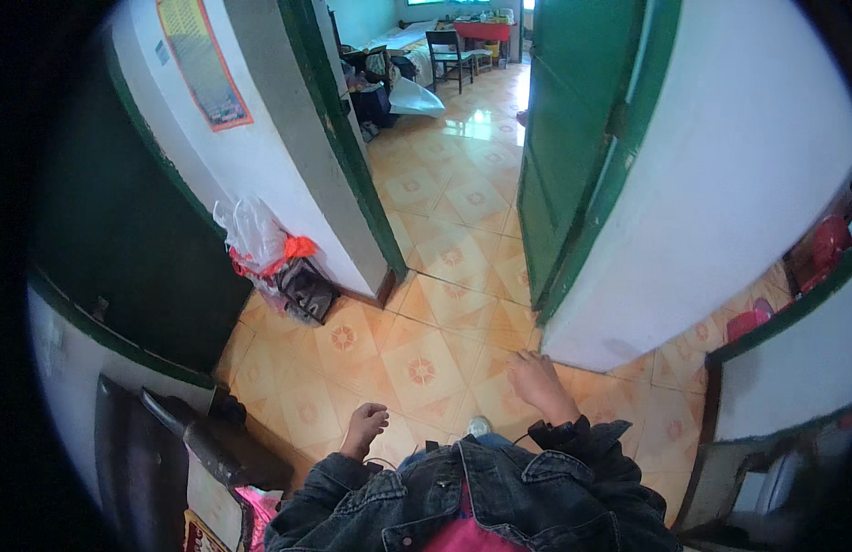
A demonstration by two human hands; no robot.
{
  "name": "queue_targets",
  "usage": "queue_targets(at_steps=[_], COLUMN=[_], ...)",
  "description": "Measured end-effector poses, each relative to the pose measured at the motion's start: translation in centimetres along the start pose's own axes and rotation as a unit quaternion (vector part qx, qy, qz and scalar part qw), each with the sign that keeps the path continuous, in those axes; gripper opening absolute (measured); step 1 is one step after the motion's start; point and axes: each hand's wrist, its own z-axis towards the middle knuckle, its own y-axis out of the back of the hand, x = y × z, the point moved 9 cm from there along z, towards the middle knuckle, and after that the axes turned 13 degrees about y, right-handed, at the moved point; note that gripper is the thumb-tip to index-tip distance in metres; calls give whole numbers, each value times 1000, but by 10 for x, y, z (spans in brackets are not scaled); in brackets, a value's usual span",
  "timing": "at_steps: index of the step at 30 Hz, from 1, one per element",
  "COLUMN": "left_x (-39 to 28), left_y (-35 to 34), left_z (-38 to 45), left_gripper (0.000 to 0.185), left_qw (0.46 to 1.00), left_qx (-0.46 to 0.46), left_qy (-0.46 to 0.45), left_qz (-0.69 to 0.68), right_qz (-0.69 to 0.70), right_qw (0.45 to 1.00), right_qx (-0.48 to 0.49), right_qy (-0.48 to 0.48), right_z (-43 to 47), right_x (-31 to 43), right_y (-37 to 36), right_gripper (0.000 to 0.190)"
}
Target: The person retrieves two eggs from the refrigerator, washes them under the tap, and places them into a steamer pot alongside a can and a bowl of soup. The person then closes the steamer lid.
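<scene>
Both hands hang in front of the body over a patterned tile floor (420, 369). My left hand (366, 426) is at the lower centre-left, its fingers loosely curled and touching nothing. Further right and a little higher, my right hand (534, 381) has bent fingers, near the foot of the white wall in this view; nothing shows in it. Dark denim sleeves cover both arms, and a dark band is at the right wrist. One light shoe (478, 426) shows between the hands. Ahead is an open green door (577, 138) in a green frame.
Plastic bags (250, 231) and a dark bag (307, 290) stand against the wall at left. A dark armchair (212, 441) is at lower left. Beyond the doorway are a wooden chair (453, 58), a bed (415, 52) and a red-covered table (484, 30). Pink and red items lie at far right.
</scene>
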Motion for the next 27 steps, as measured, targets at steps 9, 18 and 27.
queue_targets(at_steps=[9, 18, 27], left_x=[-213, -497, -754], left_y=[-31, -61, -104], left_z=[157, 347, 498], left_gripper=[23, 30, 27], left_qw=[999, 978, 974], left_qx=[9, 66, 23], left_qy=[-43, -149, -204], left_qz=[17, 133, 96], right_qz=[19, 18, 21], right_qw=[998, 999, 996], right_qx=[28, 15, 70], right_qy=[44, 28, 43], right_z=[242, 477, 687], right_x=[-101, -207, -326], right_y=[20, 42, 49], right_gripper=[19, 28, 29])
